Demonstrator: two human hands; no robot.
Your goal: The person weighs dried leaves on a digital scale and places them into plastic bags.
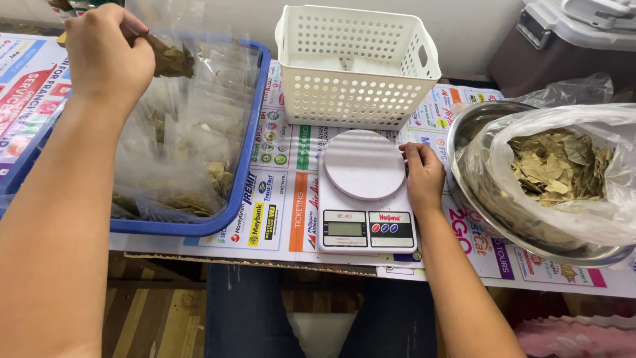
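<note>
My left hand (106, 50) is raised over the blue tray (248, 176), pinching a small clear packet of dried leaves (171, 56). The tray is filled with several clear packets of the same leaves. My right hand (422, 176) rests on the right edge of a white kitchen scale (364, 192), fingers against its round weighing plate, which is bare. To the right, a steel bowl (464, 132) holds a clear plastic bag of loose dried leaves (560, 166).
A white perforated plastic basket (354, 66) stands behind the scale. A brown container with a grey lid (563, 46) sits at the back right. The table is covered with a printed sheet; its front edge runs just below the scale.
</note>
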